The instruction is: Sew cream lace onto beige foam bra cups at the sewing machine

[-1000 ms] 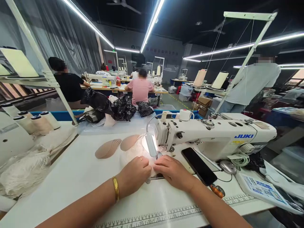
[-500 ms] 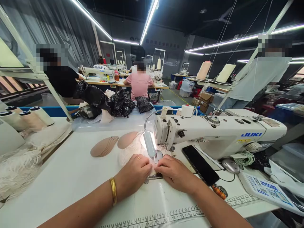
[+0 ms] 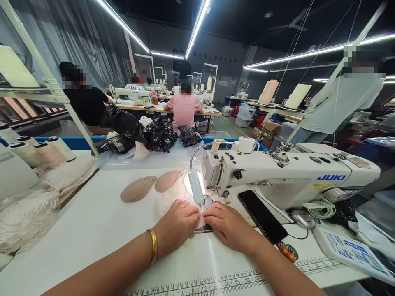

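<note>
Pale lace fabric (image 3: 168, 200) lies under the lit lamp (image 3: 196, 187) at the needle end of the white sewing machine (image 3: 277, 168). My left hand (image 3: 179, 220), with a ring and a gold bracelet, pinches the fabric's near edge just left of the presser foot. Close on its right, my right hand (image 3: 226, 224) has its fingers pressed together on the same fabric. The two hands' fingertips nearly touch. Beige oval pads (image 3: 137, 189) lie overlapped to the left, and another beige pad (image 3: 168, 181) rests against the lace.
A black phone (image 3: 262, 216), a silver mouse (image 3: 304, 218) and a white box (image 3: 352, 250) lie on the right. Thread cones (image 3: 58, 149) and loose lace (image 3: 27, 213) are at the left. Black plastic bags (image 3: 159, 133) sit behind. Several people are farther back.
The view has shifted slightly, so the scene sits a little to the right. Both hands stay at the fabric beside the presser foot, with only a very slight shift of the fingers.
</note>
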`<state>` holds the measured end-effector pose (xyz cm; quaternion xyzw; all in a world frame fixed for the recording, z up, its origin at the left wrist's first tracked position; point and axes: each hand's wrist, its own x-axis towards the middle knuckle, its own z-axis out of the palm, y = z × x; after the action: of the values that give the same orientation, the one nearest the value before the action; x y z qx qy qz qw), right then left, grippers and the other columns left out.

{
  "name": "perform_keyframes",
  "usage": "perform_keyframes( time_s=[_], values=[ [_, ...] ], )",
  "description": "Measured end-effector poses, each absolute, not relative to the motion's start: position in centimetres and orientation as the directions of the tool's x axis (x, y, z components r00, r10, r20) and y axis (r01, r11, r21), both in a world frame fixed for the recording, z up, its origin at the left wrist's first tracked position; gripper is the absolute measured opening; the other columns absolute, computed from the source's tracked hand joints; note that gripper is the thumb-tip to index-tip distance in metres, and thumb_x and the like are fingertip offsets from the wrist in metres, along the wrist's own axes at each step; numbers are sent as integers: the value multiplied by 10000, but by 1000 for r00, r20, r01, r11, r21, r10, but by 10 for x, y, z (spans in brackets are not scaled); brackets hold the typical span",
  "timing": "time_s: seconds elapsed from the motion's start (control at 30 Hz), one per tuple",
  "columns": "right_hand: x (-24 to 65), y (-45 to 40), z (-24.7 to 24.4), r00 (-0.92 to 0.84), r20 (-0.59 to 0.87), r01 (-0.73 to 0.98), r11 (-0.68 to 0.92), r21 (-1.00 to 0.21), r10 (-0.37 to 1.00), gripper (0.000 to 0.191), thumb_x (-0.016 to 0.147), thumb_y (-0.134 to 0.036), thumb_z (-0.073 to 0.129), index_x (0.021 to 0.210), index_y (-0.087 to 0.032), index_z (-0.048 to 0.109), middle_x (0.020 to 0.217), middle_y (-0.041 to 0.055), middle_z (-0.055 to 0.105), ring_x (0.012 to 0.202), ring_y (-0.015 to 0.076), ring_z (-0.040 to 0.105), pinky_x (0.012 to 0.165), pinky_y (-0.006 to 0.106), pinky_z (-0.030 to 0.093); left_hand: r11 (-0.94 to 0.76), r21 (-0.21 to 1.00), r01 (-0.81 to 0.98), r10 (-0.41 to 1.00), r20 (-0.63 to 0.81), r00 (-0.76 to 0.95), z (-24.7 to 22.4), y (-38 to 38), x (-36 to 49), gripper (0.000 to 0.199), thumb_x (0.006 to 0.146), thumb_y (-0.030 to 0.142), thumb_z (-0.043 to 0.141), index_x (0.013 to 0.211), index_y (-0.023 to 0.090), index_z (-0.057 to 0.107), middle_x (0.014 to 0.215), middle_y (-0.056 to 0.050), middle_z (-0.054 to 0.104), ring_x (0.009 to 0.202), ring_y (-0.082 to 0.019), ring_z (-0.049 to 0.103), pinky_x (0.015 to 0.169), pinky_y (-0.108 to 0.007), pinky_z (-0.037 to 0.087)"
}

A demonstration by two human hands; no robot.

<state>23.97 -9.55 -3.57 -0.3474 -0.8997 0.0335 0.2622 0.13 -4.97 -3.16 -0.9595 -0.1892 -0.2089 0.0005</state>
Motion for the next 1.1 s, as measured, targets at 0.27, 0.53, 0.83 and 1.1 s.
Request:
perform_keyframes(
  time_s=[0.27, 0.53, 0.83, 1.1],
  values=[
    [238, -94, -41, -561, 423, 673, 689, -269, 712, 313, 896, 19, 503, 1054, -218, 634, 1038, 30, 742, 953, 224, 622, 793, 350, 517, -948, 20, 318, 298, 404, 865, -33, -25, 5, 250, 1045, 117, 421, 851, 188, 561, 840, 4, 667, 704, -177, 528, 801, -372, 338],
    [235, -90, -44, -491, 411, 744, 615, -260, 768, 267, 948, -26, 515, 1069, -234, 632, 1005, 53, 726, 933, 235, 647, 721, 333, 481, -952, 38, 305, 296, 370, 880, -26, -4, 6, 109, 990, 165, 555, 968, 216, 649, 915, -30, 725, 912, -236, 670, 939, -404, 392],
    [235, -91, -44, -479, 398, 765, 595, -247, 782, 317, 929, -12, 514, 1109, -248, 624, 1030, 59, 697, 923, 243, 631, 716, 346, 477, -944, -3, 331, 302, 400, 865, -27, -3, 8, 171, 978, 106, 550, 988, 232, 666, 920, -35, 730, 909, -233, 647, 959, -430, 368],
    [237, -92, -47, -479, 379, 777, 583, -237, 792, 336, 891, 32, 496, 1042, -229, 644, 955, 40, 669, 838, 224, 597, 640, 319, 415, -938, -63, 342, 297, 370, 881, -27, -12, 8, 198, 913, 27, 562, 958, 216, 595, 831, 21, 679, 806, -203, 614, 891, -402, 321]
  ],
)
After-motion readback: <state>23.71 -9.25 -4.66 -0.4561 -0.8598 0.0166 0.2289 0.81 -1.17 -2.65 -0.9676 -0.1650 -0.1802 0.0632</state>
